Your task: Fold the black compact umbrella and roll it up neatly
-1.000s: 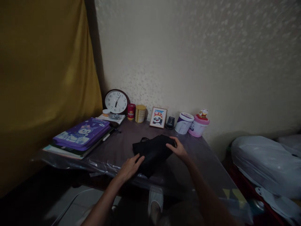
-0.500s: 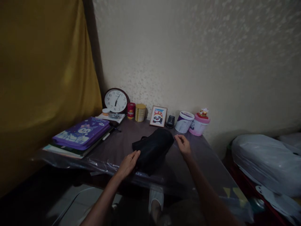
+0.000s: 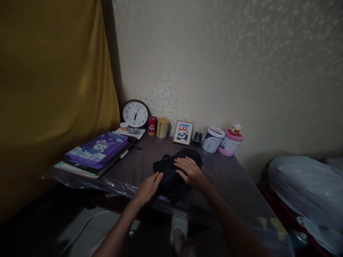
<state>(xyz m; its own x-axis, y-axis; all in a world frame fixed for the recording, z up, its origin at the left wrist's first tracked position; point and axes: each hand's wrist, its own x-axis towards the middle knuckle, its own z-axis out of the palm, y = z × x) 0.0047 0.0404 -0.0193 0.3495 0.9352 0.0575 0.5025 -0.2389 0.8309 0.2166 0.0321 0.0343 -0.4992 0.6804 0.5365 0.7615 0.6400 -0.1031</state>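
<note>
A folded black cloth (image 3: 171, 182) lies near the front of a dark table (image 3: 230, 185) covered in clear plastic. My right hand (image 3: 189, 172) rests flat on top of the cloth, fingers stretched out toward the left. My left hand (image 3: 148, 187) lies at the cloth's near left edge, fingers extended and touching it. Neither hand grips anything.
A purple cartoon case (image 3: 98, 150) on books sits at the left. Along the wall stand a clock (image 3: 135, 114), red tin (image 3: 152, 125), gold tin (image 3: 162, 127), panda picture frame (image 3: 183, 132), white tub (image 3: 212, 140) and pink jar (image 3: 230, 142). A yellow curtain (image 3: 50, 89) hangs left; white bags (image 3: 305, 185) lie right.
My right hand let go of the cloth's far right corner, lifted away, then came down flat on top of the cloth. The left hand stayed at the near edge.
</note>
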